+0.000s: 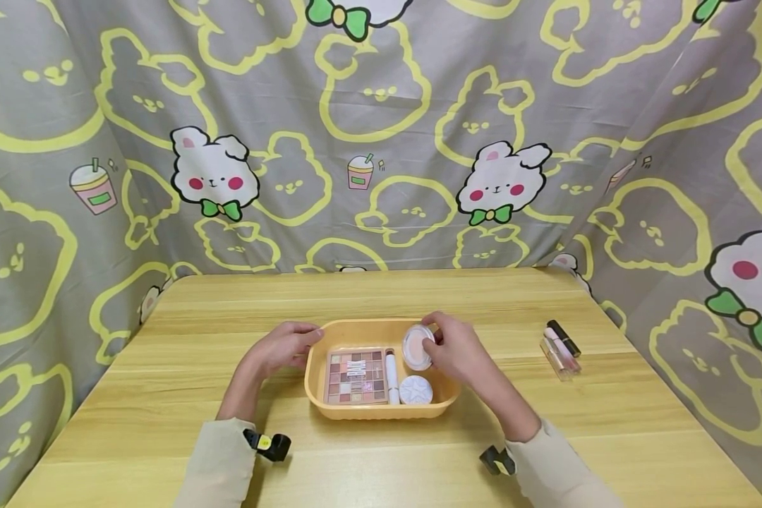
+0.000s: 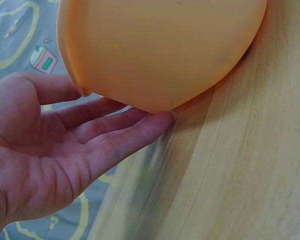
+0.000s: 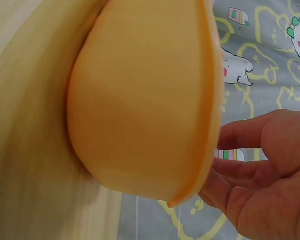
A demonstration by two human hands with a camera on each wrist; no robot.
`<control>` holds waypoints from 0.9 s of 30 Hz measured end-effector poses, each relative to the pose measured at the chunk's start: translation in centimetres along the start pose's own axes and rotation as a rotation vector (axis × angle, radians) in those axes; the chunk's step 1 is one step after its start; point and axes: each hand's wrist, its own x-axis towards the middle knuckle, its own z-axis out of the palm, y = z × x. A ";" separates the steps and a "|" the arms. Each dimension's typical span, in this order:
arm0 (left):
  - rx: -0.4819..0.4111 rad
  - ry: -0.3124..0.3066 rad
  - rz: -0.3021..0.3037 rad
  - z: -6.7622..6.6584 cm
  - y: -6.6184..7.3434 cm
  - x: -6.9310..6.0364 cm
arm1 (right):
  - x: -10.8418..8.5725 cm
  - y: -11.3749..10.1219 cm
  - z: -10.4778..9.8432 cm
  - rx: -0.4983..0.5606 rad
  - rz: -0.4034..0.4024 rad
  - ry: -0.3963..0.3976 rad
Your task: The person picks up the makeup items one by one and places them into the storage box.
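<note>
An orange basket [image 1: 381, 412] stands on the table, holding an eyeshadow palette [image 1: 355, 377], a white tube [image 1: 391, 377] and a round white case [image 1: 415, 390] with a star pattern. My left hand [image 1: 286, 347] holds the basket's left end, thumb at the rim and fingers against the outer wall [image 2: 160, 55]. At the right end, my right hand [image 1: 456, 347] pinches a round compact [image 1: 418, 347] with a pale pink centre, tilted up inside the basket. In the right wrist view the basket wall [image 3: 140, 100] hides the right fingertips [image 3: 215, 185] and the compact.
To the right on the wooden table [image 1: 609, 423] lie a black tube [image 1: 564, 338], a pink-and-white tube [image 1: 563, 341] and a clear tube [image 1: 555, 358], close together. A patterned curtain [image 1: 381, 176] hangs behind the table and along both sides.
</note>
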 end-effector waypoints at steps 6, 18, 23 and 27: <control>-0.001 0.004 -0.002 0.0 0.0 0.0 | 0.1 0.2 0.8 -0.017 -0.011 0.006; -0.006 -0.006 0.007 0.0 0.0 0.0 | 0.2 0.4 1.7 -0.080 -0.016 0.028; 0.000 -0.001 0.002 0.0 0.0 0.0 | 0.1 0.4 1.7 -0.113 -0.035 0.048; -0.002 0.003 -0.004 0.0 0.0 0.0 | 0.0 0.4 1.7 -0.135 -0.028 0.038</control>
